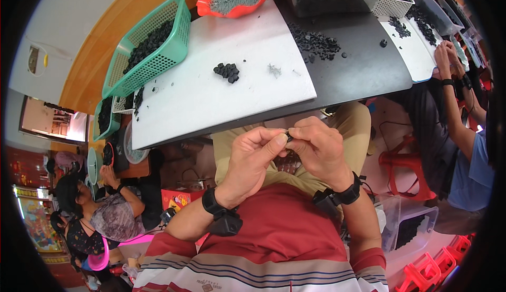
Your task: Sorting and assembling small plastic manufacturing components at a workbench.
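- One small dark part (288,136) sits between the fingertips of the left hand (254,157) and the right hand (319,147), above the person's lap; fingers hide most of it, so its shape cannot be told.
- The left hand's thumb and forefinger are pinched together on the part.
- The right hand's thumb and forefinger clamp it from the other side.
- Just beyond both hands lies the near edge of a white board (197,100).
- Ahead of the left hand, on the board, is a cluster of black pieces (226,72).
- Ahead of the meeting fingertips, also on the board, is a little heap of thin grey pieces (274,71).
- Farther out, left of the left hand, a green basket (176,56) holds black pieces.
- Far ahead of the left hand, a wavy-rimmed red bowl (202,3) holds grey pieces.
- Ahead of the right hand, black parts (320,45) lie scattered on a dark tabletop (369,68).
- Well to the right hand's right are a co-worker's hands (447,55).
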The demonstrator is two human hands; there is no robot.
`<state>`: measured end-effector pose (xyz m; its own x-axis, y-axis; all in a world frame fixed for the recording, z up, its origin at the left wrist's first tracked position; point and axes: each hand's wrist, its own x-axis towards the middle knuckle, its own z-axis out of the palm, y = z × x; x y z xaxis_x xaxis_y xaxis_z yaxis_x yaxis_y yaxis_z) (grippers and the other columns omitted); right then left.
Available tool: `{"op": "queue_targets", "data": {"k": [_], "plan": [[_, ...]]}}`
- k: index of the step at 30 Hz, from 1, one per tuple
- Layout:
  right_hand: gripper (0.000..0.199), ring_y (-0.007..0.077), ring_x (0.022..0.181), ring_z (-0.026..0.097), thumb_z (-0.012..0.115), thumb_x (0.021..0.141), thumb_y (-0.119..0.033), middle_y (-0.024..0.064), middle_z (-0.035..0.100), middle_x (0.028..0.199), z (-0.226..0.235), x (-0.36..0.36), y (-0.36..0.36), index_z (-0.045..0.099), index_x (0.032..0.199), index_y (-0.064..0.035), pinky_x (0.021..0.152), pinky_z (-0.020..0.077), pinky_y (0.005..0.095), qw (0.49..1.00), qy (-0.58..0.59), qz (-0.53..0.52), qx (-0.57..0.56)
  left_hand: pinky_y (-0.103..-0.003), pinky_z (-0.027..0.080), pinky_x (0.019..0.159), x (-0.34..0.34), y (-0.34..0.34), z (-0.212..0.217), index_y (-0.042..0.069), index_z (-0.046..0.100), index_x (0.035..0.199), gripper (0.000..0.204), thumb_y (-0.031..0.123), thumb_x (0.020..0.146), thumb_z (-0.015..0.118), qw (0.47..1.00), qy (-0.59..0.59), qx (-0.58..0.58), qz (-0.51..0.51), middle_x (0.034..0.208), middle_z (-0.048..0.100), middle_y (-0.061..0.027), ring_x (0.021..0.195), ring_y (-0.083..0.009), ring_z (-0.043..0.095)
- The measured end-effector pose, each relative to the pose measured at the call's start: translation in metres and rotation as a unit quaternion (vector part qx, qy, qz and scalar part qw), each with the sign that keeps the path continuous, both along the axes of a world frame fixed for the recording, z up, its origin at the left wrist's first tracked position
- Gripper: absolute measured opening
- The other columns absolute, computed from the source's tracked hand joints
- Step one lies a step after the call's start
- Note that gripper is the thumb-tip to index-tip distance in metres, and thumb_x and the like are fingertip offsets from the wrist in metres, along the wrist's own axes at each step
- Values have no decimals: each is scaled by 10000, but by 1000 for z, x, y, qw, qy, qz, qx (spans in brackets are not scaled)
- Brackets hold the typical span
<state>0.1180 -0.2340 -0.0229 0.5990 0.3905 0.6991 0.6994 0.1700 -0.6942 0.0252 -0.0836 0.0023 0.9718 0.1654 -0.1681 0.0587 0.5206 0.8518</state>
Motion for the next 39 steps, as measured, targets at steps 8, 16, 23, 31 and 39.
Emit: {"op": "queue_targets", "data": {"k": [8,16,23,31,39], "plan": [[338,259,727,677,777,831,-37,114,659,961,8,-5,-5,681,1155,-28,596,549,337,997,21,19,-68,-227,540,750,-6,8,3,-2,680,1092,152,67,960,713,998,-2,55,1,987,705,-50,855,-87,649],[345,248,719,659,806,795,-62,84,640,963,17,-10,0,710,1127,-62,573,528,342,991,26,48,-124,-223,537,728,-14,18,10,20,583,1145,225,51,960,706,995,-4,99,-5,999,669,-36,845,-75,637],[271,243,660,646,785,753,3,85,651,896,26,-15,6,700,1007,-35,556,518,335,990,-11,40,-134,-237,520,823,-18,26,13,36,605,1131,209,57,955,717,993,4,98,-62,1003,638,-10,924,-67,609],[357,194,677,666,822,807,-28,121,654,1016,28,-24,12,684,1137,-21,553,524,304,993,34,42,-110,-229,519,766,-11,78,47,32,657,1009,110,55,932,732,944,-23,318,89,955,688,-3,841,-58,615],[285,208,683,638,797,820,11,120,664,989,33,-20,7,707,1090,-14,583,509,301,993,6,29,-112,-297,537,752,39,263,113,2,709,1106,262,154,899,762,677,-66,635,365,932,722,-84,807,-158,667]]}}
